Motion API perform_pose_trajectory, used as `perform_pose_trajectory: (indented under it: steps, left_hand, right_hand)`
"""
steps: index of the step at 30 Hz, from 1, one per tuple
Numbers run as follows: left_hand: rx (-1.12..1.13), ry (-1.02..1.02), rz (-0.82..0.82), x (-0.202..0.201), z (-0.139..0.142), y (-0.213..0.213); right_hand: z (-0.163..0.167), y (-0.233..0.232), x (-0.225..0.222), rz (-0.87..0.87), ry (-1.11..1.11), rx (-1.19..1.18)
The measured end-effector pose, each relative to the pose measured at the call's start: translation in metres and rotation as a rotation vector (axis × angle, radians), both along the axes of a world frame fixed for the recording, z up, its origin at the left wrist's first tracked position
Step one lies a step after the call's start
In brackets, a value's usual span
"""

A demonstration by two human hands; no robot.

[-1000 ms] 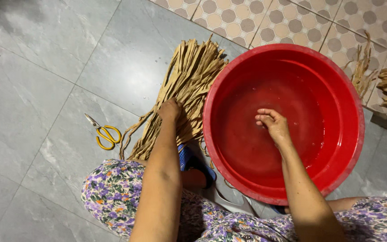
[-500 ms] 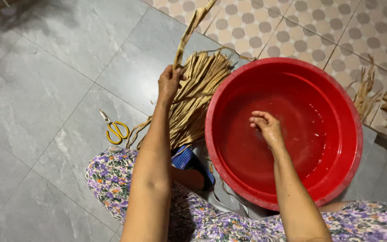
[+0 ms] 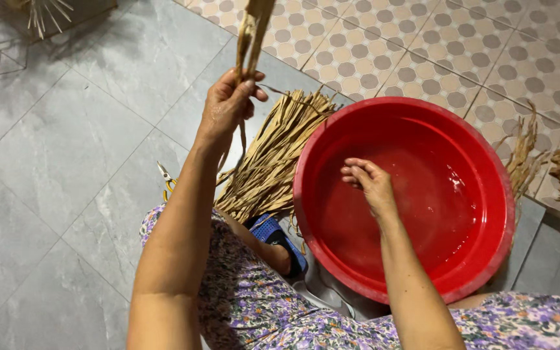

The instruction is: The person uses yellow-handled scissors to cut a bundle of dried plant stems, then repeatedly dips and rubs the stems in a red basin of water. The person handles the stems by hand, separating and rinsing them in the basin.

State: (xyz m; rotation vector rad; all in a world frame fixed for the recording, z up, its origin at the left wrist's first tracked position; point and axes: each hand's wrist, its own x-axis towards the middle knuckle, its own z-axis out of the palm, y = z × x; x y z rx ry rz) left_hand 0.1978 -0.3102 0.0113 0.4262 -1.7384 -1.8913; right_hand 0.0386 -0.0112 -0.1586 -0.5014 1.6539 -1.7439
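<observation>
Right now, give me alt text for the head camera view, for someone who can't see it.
A seated person's left hand lifts a dried leaf strip above a strip bundle on the tiled floor, while the right hand hangs in a red basin of water.

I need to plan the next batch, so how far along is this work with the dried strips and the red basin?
Early. Nothing lies in the red basin but water and the right hand. In hand: the left hand holds one dried strip raised above the floor. Left: nearly the whole pile of strips sits dry beside the basin.
</observation>
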Motion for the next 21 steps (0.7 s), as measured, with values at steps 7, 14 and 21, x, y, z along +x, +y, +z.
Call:
perform_pose_trajectory:
  steps: [7, 14, 21]
  left_hand:
    - [0.13, -0.121, -0.431, -0.01, 0.019, 0.069]
    - [0.115, -0.378, -0.492, -0.027, -0.023, 0.112]
    - [0.265, -0.407, -0.154, -0.06, -0.069, 0.068]
  right_hand:
    - [0.053, -0.028, 0.007, 0.305, -0.567, -0.485]
    - [0.045, -0.021, -0.041, -0.041, -0.523, -0.438]
    - [0.069, 0.013, -0.001, 0.177, -0.324, -0.645]
